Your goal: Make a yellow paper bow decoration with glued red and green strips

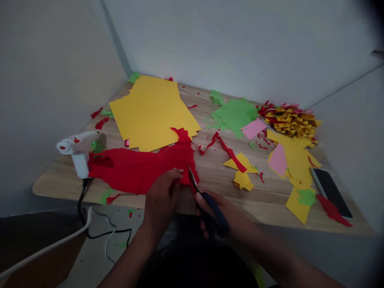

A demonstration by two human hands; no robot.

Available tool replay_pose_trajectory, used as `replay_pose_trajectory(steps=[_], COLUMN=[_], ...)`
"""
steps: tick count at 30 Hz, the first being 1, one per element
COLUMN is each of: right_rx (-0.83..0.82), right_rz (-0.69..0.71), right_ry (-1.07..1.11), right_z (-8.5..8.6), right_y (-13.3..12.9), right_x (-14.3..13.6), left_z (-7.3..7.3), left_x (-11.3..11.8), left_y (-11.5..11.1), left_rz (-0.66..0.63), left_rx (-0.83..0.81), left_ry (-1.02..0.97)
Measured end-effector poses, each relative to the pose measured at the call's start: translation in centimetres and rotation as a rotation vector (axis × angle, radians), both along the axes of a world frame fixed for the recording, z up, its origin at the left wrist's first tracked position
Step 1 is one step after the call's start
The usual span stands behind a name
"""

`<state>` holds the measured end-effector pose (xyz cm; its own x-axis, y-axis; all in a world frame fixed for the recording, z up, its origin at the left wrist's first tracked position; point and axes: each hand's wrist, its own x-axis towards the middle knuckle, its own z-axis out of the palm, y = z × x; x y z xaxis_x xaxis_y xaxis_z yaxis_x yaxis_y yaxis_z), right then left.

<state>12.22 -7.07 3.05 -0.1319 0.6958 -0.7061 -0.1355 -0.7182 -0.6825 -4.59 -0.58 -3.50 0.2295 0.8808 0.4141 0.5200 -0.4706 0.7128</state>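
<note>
A large sheet of red paper (132, 166) with ragged edges lies along the front left of the wooden table. My left hand (162, 196) grips its lower edge near the right end, fingers closed on the paper. In my right hand (214, 212) are dark-handled scissors (213, 209), their blades pointing up and left over the red paper's right end. The two hands are close together at the table's front edge. Behind the red paper lies a stack of yellow sheets (153, 112).
A white glue gun (78, 154) with a black cord stands at the left. Green paper (235, 116), a folded yellow paper cluster (292, 122), pink pieces (278, 160), yellow scraps (300, 200) and a phone (330, 192) are at the right. Red strips lie scattered.
</note>
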Motion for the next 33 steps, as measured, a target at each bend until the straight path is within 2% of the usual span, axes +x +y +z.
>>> replay_pose_trajectory(steps=[6, 10, 14, 18, 21, 27, 29, 33], right_rx=[-0.082, -0.144, -0.175, -0.211, -0.246, -0.049, 0.000, 0.035], right_rz=[-0.043, -0.080, -0.038, 0.028, 0.016, 0.013, -0.011, -0.033], right_ry=[0.094, 0.091, 0.102, 0.114, 0.112, -0.103, -0.131, -0.094], right_z=[2.1, 2.7, 2.6, 1.5, 0.0, -3.8, -4.3, -4.2], right_y=[-0.7, -1.4, -2.7, -4.4, -6.1, -9.0, -9.1, -8.6], right_x=[0.5, 0.7, 0.8, 0.4, -0.3, -1.1, -1.2, -1.6], left_z=[1.3, 2.0, 1.8, 0.9, 0.6, 0.6, 0.3, -0.8], left_x=[-0.1, -0.1, 0.2, 0.5, 0.6, -0.1, -0.5, -1.7], left_y=[1.8, 2.4, 1.9, 0.6, -1.0, -3.3, -3.6, -3.8], left_rz=[0.192, 0.190, 0.175, 0.090, 0.038, 0.107, 0.040, -0.213], left_rx=[-0.133, -0.161, -0.147, -0.094, -0.111, -0.172, -0.119, 0.018], left_ry=[-0.022, 0.035, 0.053, 0.088, 0.110, 0.118, 0.135, 0.201])
